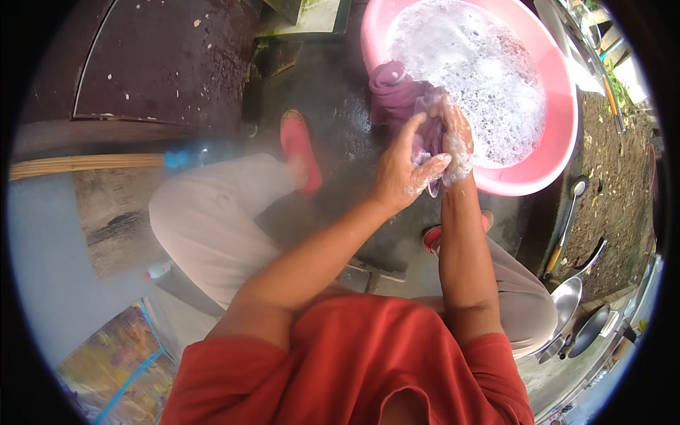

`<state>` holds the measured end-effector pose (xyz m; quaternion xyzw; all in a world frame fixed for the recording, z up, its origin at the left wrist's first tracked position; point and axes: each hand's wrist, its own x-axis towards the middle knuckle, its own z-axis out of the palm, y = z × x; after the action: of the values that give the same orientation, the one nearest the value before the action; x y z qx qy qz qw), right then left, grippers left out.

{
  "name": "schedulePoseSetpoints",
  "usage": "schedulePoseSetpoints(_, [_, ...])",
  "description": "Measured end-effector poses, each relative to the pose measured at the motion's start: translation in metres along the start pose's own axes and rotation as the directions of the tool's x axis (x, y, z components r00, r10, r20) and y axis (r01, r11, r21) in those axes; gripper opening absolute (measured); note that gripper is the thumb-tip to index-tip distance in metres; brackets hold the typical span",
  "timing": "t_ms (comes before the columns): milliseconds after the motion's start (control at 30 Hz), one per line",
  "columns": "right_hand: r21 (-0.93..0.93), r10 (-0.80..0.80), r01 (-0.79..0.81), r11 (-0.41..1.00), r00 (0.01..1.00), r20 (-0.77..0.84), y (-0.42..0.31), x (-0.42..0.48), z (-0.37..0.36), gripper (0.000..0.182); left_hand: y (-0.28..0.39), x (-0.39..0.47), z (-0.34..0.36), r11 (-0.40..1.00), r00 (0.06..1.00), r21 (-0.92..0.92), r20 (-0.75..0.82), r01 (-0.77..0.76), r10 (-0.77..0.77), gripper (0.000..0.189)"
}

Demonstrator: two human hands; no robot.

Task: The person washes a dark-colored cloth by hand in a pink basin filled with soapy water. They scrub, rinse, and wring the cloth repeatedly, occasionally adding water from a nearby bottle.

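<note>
A wet purple cloth point(396, 98) hangs bunched over the near-left rim of a pink plastic basin point(555, 106). White suds point(467, 58) cover the water in the basin. My left hand point(406, 167) presses on the near end of the cloth, its thumb and fingers spread around it. Opposite it, my right hand point(457, 135) is wrapped around the cloth's right side, with foam over its fingers and wrist. Part of the cloth is hidden between the two palms.
Wet concrete floor point(340, 127) lies under the basin. To the right are a long-handled spoon point(568, 223), a metal pan point(567, 297), a dark frying pan point(587, 329) and bare soil point(611, 202). A dark wooden panel point(164, 64) stands at the upper left. A plastic bottle point(158, 270) lies by my left knee.
</note>
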<state>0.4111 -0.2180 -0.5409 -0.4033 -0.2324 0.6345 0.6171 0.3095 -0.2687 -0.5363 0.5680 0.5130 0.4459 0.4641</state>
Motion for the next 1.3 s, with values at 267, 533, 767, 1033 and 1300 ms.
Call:
schedulePoseSetpoints(267, [0.025, 0.110, -0.109, 0.994, 0.993, -0.040, 0.008, 0.003, -0.004, 0.024, -0.003, 0.010, -0.001, 0.989, 0.985, -0.030, -0.094, 0.145, -0.147, 0.052])
schedulePoseSetpoints(533, [-0.140, 0.113, -0.128, 0.982, 0.988, -0.107, 0.012, 0.003, -0.027, 0.028, 0.036, 0.024, 0.029, 0.975, 0.922, 0.133, -0.369, 0.178, -0.118, 0.028])
schedulePoseSetpoints(767, [-0.045, 0.278, 0.308, -0.950, 0.904, 0.325, -0.007, -0.017, 0.004, 0.034, 0.050, 0.027, 0.040, 0.945, 0.891, 0.099, -0.376, 0.313, -0.255, 0.026])
schedulePoseSetpoints(1033, [-0.809, -0.239, 0.086, -0.581, 0.933, 0.271, -0.008, -0.038, -0.025, 0.028, 0.048, 0.014, 0.060, 0.984, 0.891, 0.040, -0.433, 0.171, -0.137, 0.031])
schedulePoseSetpoints(1300, [0.238, 0.217, 0.127, -0.963, 0.887, 0.407, -0.047, -0.033, -0.057, 0.027, 0.064, 0.006, 0.070, 0.996, 0.885, -0.003, -0.459, 0.092, -0.083, 0.035])
